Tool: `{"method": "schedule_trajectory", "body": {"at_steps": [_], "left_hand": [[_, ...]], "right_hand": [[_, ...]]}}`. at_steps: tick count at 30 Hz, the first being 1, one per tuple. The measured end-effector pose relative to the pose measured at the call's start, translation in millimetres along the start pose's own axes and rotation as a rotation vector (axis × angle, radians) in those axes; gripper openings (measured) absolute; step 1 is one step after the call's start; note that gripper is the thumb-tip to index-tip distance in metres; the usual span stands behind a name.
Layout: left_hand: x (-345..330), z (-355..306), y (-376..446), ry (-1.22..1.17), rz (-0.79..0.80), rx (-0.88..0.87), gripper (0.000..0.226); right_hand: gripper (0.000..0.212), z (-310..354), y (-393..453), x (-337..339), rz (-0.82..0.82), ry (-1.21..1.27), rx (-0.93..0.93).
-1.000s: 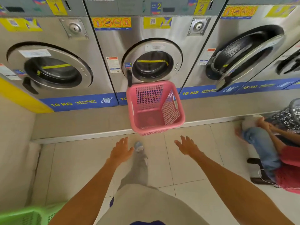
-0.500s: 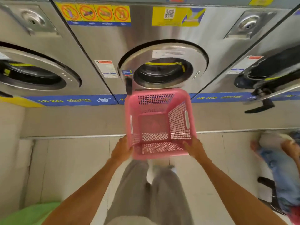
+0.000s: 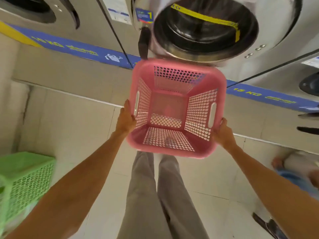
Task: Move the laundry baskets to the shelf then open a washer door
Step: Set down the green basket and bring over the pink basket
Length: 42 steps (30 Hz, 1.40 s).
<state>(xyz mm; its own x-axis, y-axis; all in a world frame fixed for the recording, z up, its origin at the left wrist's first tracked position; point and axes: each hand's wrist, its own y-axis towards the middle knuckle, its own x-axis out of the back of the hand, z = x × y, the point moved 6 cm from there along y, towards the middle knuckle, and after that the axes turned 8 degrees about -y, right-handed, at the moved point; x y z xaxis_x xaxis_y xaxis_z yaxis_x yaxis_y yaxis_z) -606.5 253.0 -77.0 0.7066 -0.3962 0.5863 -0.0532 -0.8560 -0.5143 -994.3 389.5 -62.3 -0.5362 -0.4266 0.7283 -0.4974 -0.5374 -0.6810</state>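
Observation:
An empty pink plastic laundry basket [image 3: 176,107] with lattice walls is held in front of me, just below the round door of the middle washer [image 3: 203,30]. My left hand [image 3: 125,119] grips its left side near the rim. My right hand [image 3: 223,133] holds its right lower corner. The washer door is closed, with a black handle [image 3: 143,43] at its left. A green laundry basket [image 3: 24,180] stands on the floor at the lower left.
A raised tiled step [image 3: 69,78] runs under the row of washers. Another washer [image 3: 39,9] is at the upper left, one with an open door at the far right. A seated person's legs [image 3: 293,169] are at the right.
I stepped up to the washers and took hold of the pink basket with both hands. The basket is lifted off the step and tilted toward me.

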Motion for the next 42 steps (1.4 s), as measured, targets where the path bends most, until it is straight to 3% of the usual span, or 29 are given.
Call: {"method": "schedule_trajectory", "body": {"at_steps": [5,10,13,20,24,32,38,42], "left_hand": [[16,31,-61,-0.108,-0.015,0.127,0.057],[61,78,-165,-0.205,-0.104,0.291,0.057],[96,112,-235,-0.269,-0.194,0.38,0.058],[157,177,-375,-0.434,-0.487,0.625,0.067],[183,207,-432,-0.515,-0.62,0.713,0.06],[253,251,-463,-0.614,-0.732,0.677,0.053],[325,285,-452,-0.594,-0.763,0.625,0.054],[369,307,-425,-0.6,-0.744,0.6,0.053]], "right_hand": [[0.047,10,-9,7,0.115,-0.147,0.027],[0.049,67,-48,11,0.244,-0.294,0.209],[0.061,129,-76,4,0.284,-0.362,0.37],[0.059,318,-134,-51,0.345,-0.573,0.768],[0.057,414,-225,-70,0.42,-0.699,0.923],[0.043,525,-359,-85,0.384,-0.811,1.078],[0.031,592,-404,-95,0.37,-0.812,1.1],[0.034,640,-408,-106,0.364,-0.791,1.094]]}}
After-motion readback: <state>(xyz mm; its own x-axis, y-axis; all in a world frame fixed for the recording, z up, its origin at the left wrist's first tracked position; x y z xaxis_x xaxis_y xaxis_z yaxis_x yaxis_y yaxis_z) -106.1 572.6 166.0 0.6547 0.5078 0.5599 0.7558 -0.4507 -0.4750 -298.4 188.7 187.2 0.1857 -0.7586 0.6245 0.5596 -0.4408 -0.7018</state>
